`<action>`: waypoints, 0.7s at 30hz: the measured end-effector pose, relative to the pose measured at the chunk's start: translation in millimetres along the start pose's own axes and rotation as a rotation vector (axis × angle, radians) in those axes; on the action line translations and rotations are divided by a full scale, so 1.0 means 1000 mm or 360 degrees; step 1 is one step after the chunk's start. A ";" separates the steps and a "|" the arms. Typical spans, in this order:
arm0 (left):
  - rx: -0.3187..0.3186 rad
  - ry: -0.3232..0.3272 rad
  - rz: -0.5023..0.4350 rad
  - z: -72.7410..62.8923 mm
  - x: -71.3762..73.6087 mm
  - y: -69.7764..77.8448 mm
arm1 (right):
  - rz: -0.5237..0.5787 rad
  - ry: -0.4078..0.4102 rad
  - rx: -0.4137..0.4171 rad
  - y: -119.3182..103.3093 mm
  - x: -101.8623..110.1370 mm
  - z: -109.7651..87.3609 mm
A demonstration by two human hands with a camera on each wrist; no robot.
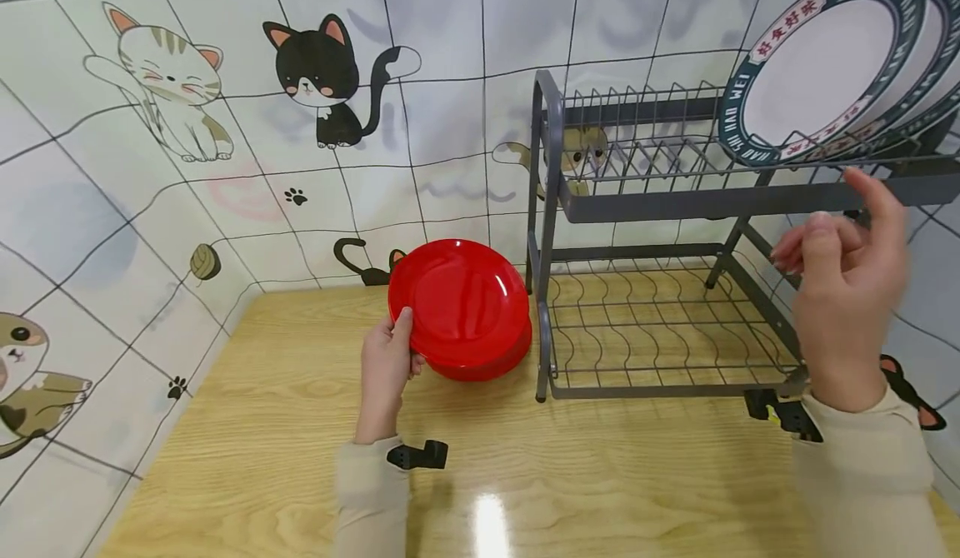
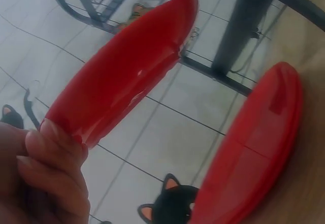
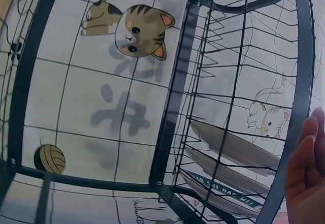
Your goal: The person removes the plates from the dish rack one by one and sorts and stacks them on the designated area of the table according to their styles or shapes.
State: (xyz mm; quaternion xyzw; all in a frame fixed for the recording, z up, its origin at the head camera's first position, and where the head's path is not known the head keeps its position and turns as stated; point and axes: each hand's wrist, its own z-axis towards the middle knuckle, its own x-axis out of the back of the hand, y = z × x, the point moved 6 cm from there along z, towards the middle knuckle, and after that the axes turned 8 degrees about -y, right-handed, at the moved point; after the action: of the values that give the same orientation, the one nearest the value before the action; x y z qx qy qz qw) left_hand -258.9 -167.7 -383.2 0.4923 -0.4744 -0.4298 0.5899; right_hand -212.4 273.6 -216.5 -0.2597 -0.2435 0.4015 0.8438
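Observation:
My left hand [image 1: 385, 366] pinches the left rim of a red plate [image 1: 465, 296], thumb on its upper face and fingers beneath. In the left wrist view, the gripped plate [image 2: 122, 76] is raised and tilted, with a gap between it and another red plate [image 2: 254, 142] on the table. That lower plate shows in the head view only as a red edge [image 1: 491, 366]. My right hand [image 1: 855, 300] is raised in front of the rack's upper tier, palm bare and fingers loosely bent. Above its fingertips, several white plates with dark green patterned rims [image 1: 825, 67] stand on edge.
A grey two-tier dish rack [image 1: 637, 206] stands right of the red plates, its near left leg close to them. Its lower wire shelf [image 1: 660, 325] sits just above the wooden table [image 1: 285, 458]. A tiled wall [image 1: 450, 125] with cat drawings rises behind.

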 end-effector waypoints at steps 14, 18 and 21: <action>0.0183 -0.0021 0.0028 0.018 -0.023 -0.045 | -0.0381 0.0181 -0.0078 -0.002 0.029 0.054; 0.0200 -0.0038 -0.0004 0.019 -0.027 -0.053 | -0.0432 0.0204 -0.0030 -0.001 0.034 0.065; 0.0217 -0.0051 -0.0006 0.019 -0.030 -0.059 | -0.0336 0.0197 -0.0024 0.002 0.036 0.076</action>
State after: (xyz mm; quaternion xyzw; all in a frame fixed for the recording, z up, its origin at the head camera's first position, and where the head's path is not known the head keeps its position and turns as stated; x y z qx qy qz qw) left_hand -285.0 -150.5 -443.9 0.5253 -0.5111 -0.4055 0.5463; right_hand -240.2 322.2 -154.1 -0.2632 -0.2200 0.2918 0.8928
